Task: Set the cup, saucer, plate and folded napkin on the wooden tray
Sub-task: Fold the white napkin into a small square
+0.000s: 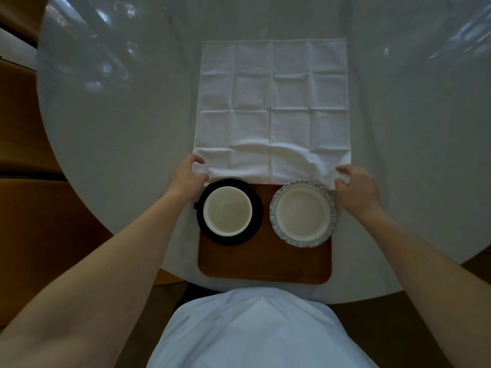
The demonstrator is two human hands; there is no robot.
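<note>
A white cloth napkin [272,107] lies spread flat on the table beyond the wooden tray [265,264], creased into a grid; its near edge overlaps the tray's far rim. My left hand [187,177] pinches the napkin's near left corner. My right hand [357,188] pinches the near right corner. On the tray's left stands a white cup [227,211] on a black saucer [256,208]. A white plate with a patterned blue rim [303,213] sits on the tray's right.
The round white table [119,160] is glossy, with its near edge just below the tray. A wooden floor [24,203] shows to the left. My light blue shirt [260,333] fills the bottom middle.
</note>
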